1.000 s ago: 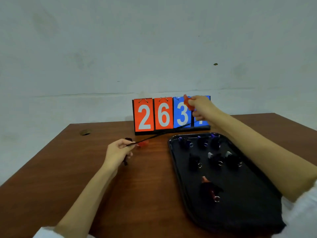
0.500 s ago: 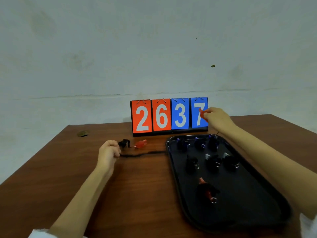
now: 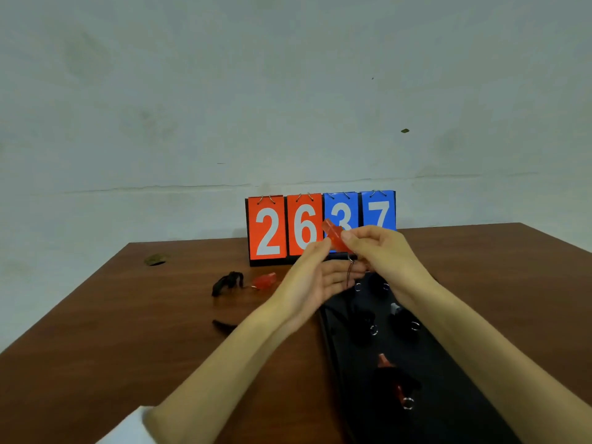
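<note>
Black tray (image 3: 333, 354) on table (image 3: 128, 363), right side; holds black whistles (image 3: 363, 317) w/ key rings, plus reddish whistle (image 3: 382, 362) nearest.
Above tray's far end, mid-air: right hand (image 3: 384, 254), fingers pinching red whistle (image 3: 334, 238), dark cord (image 3: 350, 274) dangling below.
Left hand (image 3: 312, 280) just beside, palm up, fingers straight, tips at whistle; contact unclear.
Left of hands, on table: second red whistle (image 3: 265, 280) w/ black lanyard (image 3: 228, 282).
Far edge: flip scoreboard (image 3: 272, 229), reads 2637.
</note>
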Tool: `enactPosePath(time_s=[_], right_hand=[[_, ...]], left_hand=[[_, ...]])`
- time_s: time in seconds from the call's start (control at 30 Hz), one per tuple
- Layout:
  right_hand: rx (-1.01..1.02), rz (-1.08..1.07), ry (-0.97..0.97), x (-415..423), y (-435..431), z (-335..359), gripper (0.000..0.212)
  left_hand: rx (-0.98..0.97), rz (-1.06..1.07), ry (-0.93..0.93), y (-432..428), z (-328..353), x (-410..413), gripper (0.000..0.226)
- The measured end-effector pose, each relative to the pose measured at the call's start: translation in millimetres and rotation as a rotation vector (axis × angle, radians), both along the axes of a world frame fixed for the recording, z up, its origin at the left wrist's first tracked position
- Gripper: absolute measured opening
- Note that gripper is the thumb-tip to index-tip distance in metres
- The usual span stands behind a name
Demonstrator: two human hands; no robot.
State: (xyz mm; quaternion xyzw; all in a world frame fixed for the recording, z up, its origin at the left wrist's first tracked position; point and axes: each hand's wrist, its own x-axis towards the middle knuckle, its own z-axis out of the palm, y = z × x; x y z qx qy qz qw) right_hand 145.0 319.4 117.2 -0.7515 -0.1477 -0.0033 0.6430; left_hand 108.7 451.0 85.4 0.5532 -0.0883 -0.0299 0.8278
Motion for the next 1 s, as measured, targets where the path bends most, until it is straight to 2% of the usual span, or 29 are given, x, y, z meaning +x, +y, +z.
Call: enactPosePath(time_s=[0.1,0.2,0.3,0.4,0.5,0.67,0.8,0.87,1.0], right_hand=[[0.024,-0.018,0.007,-3,-7,-4,0.021],[0.057,0.021,0.048,-4,-11,-11,0.024],[0.162,0.181,0.184,1,-15,-17,0.027],[0.315,0.372,0.33,3,-16,-23,0.04],[0.381,0.468,0.361,2,-15,-25,0.043],[0.44,0.36,0.391,4,-14,-28,0.036],[0.582,0.172,0.461,9,-19,-30,0.034],[0.484,0.079,0.392,6,-21,-30,0.032],[0.092,-0.055,0.124,3,-24,-33,0.025]], left_hand=[[-0.039,0.064,-0.025,-15,-2,7,0.033],[0.12,0.173,-0.071,-18,-4,6,0.028],[0.275,0.205,-0.118,-13,-3,3,0.024],[0.264,0.154,-0.096,-9,-1,-1,0.03],[0.187,0.089,-0.024,-6,0,-3,0.037],[0.276,-0.013,0.063,0,4,-6,0.033],[0.528,-0.106,0.156,11,5,-5,0.018],[0.649,-0.127,0.156,18,8,-6,0.016],[0.928,-0.053,0.03,29,22,-8,0.011]])
